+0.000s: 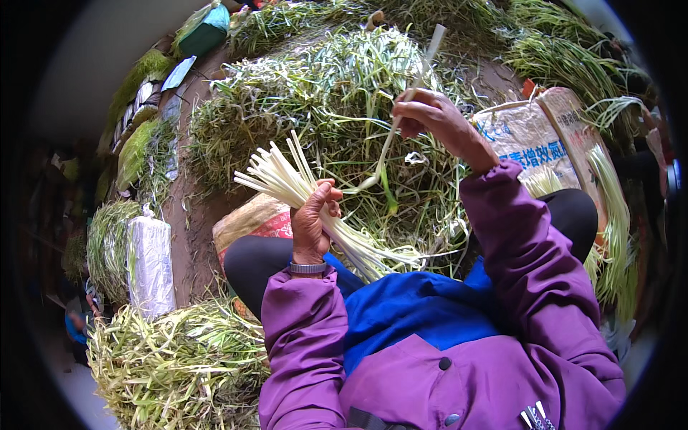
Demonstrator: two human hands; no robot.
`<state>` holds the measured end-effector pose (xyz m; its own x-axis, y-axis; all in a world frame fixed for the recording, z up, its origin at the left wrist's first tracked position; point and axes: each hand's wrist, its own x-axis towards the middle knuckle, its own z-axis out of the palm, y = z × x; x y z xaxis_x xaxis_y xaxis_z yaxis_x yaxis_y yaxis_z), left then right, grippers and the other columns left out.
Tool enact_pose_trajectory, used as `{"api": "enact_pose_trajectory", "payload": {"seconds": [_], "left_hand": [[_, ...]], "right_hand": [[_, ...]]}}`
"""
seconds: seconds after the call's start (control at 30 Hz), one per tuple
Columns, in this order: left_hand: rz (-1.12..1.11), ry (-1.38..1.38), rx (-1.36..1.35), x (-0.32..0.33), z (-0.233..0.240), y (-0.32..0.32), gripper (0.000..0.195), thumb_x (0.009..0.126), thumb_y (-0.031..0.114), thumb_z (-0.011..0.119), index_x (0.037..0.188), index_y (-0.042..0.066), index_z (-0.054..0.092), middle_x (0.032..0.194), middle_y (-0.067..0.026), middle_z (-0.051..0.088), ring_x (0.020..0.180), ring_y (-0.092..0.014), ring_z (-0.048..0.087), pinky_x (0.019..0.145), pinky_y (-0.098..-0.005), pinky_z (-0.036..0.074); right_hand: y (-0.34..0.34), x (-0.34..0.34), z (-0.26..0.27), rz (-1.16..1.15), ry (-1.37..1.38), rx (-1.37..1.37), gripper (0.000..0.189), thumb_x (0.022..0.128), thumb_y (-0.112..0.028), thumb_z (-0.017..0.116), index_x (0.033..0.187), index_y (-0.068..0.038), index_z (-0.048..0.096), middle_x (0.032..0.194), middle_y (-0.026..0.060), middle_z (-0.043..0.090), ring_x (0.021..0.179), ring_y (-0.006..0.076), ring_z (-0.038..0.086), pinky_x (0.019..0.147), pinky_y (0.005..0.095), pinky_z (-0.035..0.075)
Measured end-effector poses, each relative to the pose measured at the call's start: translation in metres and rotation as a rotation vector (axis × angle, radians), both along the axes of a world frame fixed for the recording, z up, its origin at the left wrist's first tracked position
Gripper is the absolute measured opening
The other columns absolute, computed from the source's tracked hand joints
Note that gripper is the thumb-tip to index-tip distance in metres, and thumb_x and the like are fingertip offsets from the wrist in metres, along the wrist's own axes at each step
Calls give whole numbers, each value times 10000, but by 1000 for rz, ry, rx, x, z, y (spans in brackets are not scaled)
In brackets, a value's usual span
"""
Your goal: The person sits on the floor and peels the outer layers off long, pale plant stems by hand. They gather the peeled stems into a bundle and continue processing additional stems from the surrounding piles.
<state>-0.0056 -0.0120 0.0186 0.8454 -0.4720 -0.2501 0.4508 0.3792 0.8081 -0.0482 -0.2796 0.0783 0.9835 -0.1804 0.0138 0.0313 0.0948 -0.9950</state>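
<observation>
My left hand (313, 217), with a metal-banded watch at the wrist, grips a thick bundle of pale vegetable stalks (279, 174). Their white ends fan out to the upper left, and their thin tips trail over my lap. Raised to the right, my right hand (432, 118) pinches one long pale stalk (388, 148). Its upper end sticks up blurred above the fingers. Lower down it bends toward my left hand, with a green leaf strip (388, 193) dangling there. Behind both hands lies a big heap of green leaves (317, 91).
Printed sacks (521, 129) lie by my right knee, with bunches of pale stalks (613, 226) beside them. Another patterned sack (247, 215) is near my left knee. Leaf litter (183, 365) is piled at lower left, below a white wrapped bundle (151, 263). A green package (204, 32) stands farther back.
</observation>
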Motion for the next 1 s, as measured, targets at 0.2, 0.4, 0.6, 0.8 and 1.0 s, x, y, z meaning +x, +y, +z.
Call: {"api": "enact_pose_trajectory", "payload": {"seconds": [0.2,0.4,0.6,0.8,1.0], "left_hand": [[-121,-220,226,-12,6,-19,287,825,102,660,1065,-25,567,959,-148,651,571,-94,528,551,-212,443],[-36,1,53,-4,-1,-8,235,877,134,605,1070,10,553,868,-92,648,585,-81,523,536,-206,437],[0,75,-27,4,-8,-2,247,858,153,636,1064,54,541,890,-86,637,590,-78,514,555,-228,460],[13,-66,126,4,-8,0,258,864,163,630,1073,43,538,854,-63,619,588,-82,513,550,-227,455],[-165,-142,163,-6,-8,-7,248,895,171,590,1083,12,560,755,-25,575,590,-88,516,550,-202,422]], "right_hand": [[47,24,-3,285,29,-240,296,884,-280,597,930,11,621,775,26,630,666,82,598,623,227,513],[61,14,-35,306,33,-230,247,889,-253,604,948,-14,619,778,11,617,682,80,575,607,242,483],[94,-19,-71,247,-104,-765,173,801,-218,631,864,-57,648,743,144,644,689,319,630,619,377,501],[80,-19,-64,380,176,-12,195,898,-210,588,911,-21,635,786,15,649,670,101,605,612,271,485],[84,-19,-50,292,235,629,176,932,-199,532,941,-31,585,855,80,660,699,134,630,628,248,508]]}}
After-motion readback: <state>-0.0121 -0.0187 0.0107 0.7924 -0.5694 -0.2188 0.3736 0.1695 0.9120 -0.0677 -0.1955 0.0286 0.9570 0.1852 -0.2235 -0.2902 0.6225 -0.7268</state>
